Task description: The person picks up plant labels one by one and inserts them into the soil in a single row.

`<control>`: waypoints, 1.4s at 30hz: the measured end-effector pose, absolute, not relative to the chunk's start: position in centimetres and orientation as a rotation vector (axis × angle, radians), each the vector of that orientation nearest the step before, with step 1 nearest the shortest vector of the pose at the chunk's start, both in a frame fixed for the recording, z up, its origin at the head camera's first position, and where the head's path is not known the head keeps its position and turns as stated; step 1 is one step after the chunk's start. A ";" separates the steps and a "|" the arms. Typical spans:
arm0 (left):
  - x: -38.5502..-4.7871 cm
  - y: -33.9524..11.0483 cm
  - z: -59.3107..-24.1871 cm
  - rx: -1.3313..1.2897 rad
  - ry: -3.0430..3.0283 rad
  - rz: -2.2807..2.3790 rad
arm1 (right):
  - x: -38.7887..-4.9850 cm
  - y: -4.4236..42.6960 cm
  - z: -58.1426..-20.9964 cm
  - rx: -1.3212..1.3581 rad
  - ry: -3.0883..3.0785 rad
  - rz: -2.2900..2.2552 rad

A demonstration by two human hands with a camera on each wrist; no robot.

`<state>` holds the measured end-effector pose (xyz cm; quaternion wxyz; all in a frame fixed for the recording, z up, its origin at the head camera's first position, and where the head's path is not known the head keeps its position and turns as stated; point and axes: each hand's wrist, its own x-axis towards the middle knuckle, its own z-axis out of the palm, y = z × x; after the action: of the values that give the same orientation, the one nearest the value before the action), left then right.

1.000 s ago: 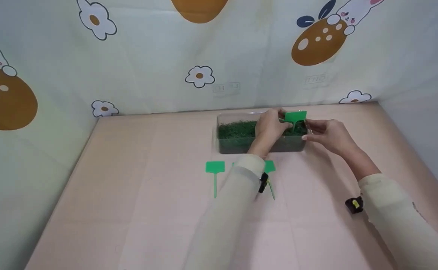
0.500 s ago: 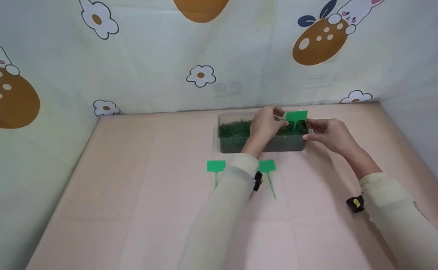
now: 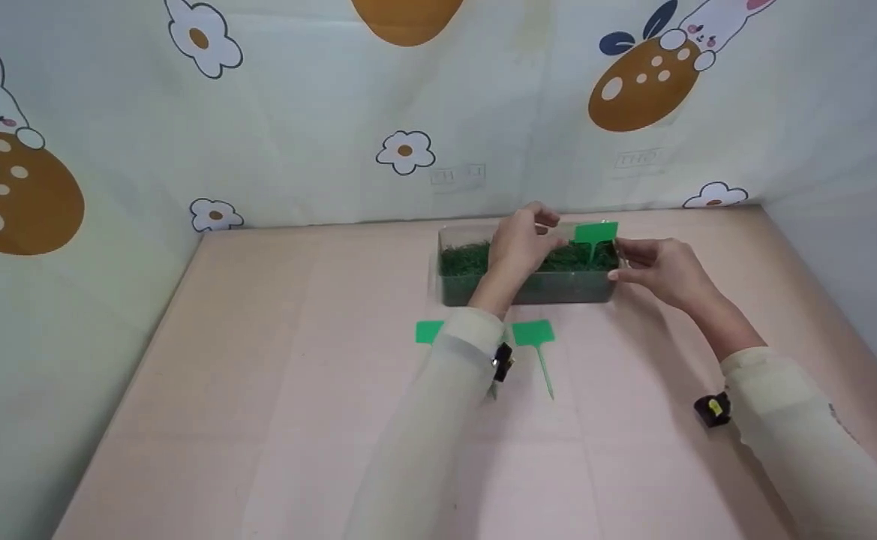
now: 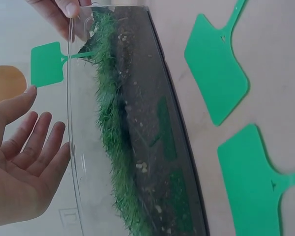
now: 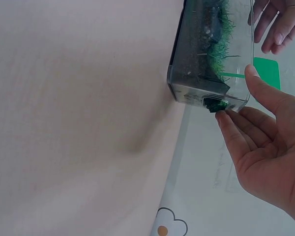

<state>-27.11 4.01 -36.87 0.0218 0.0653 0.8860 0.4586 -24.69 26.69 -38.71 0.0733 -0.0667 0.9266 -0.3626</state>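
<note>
A clear plastic box (image 3: 566, 289) holds dark soil and green grass (image 4: 110, 103). At its right end a green plant label (image 3: 596, 232) stands in the grass, its plate above the rim. My left hand (image 3: 517, 240) hovers over the box to the left of that label, fingers loose and apart, holding nothing. My right hand (image 3: 667, 274) holds the box's right end, thumb and fingers on either side of it. In the right wrist view the fingertips (image 5: 220, 118) touch the end wall.
On the pink table (image 3: 318, 420) in front of the box lie a left label (image 3: 429, 331) and a right label (image 3: 534, 332). A further stem tip (image 3: 493, 391) shows beside my left sleeve, which covers the rest. A patterned cloth (image 3: 310, 127) hangs behind the box.
My left hand has let go of the standing label and moved left, away from it, over the grass. The label stays upright. My right hand keeps its place at the box's end.
</note>
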 end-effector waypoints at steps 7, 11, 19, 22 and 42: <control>-26.9 2.8 -36.4 0.207 2.748 1.450 | -24.7 26.7 -38.7 -0.206 2.783 -1.092; -26.7 2.0 -35.9 0.230 2.741 1.477 | -24.6 26.7 -38.8 -0.219 2.798 -1.085; -26.0 0.8 -34.8 0.233 2.748 1.482 | -24.7 26.7 -38.8 -0.227 2.815 -1.068; -25.7 0.3 -34.5 0.222 2.750 1.497 | -24.7 26.7 -38.8 -0.225 2.812 -1.070; -22.7 -2.4 -33.8 0.290 2.797 1.430 | -24.7 26.8 -38.8 -0.230 2.785 -1.101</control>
<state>-22.66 -2.43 -33.75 -0.0068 0.0919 0.8866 0.4533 -24.66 26.76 -38.76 0.0690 -0.0765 0.9250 -0.3657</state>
